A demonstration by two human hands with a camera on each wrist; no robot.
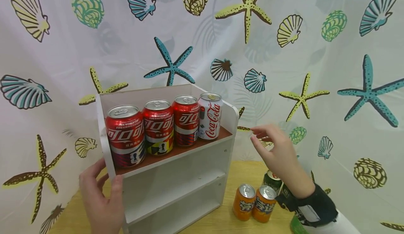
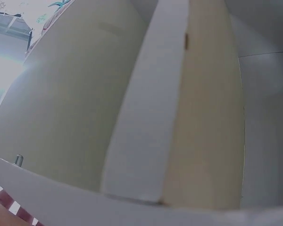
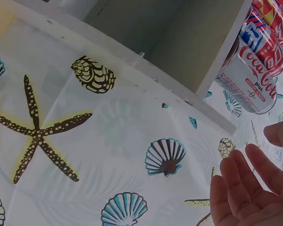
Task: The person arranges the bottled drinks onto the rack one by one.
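Note:
A small white shelf [image 1: 176,178] stands on the wooden table. Along its red-brown top tier sit three red cola cans [image 1: 126,136] and a white Coca-Cola can [image 1: 210,116] at the right end. My left hand [image 1: 102,195] grips the shelf's left side panel, thumb at the front edge and fingers round the outer side. To the right of the shelf, my right hand [image 1: 277,150] hangs in the air with relaxed fingers and nothing in them. In the right wrist view its fingers [image 3: 245,188] point toward the white can, apart from it.
Two orange soda cans [image 1: 244,202] stand on the table [image 1: 243,171] right of the shelf. A dark green can [image 1: 272,180] is behind them, partly hidden by my right forearm. A shell-and-starfish curtain [image 1: 265,59] hangs behind and at both sides.

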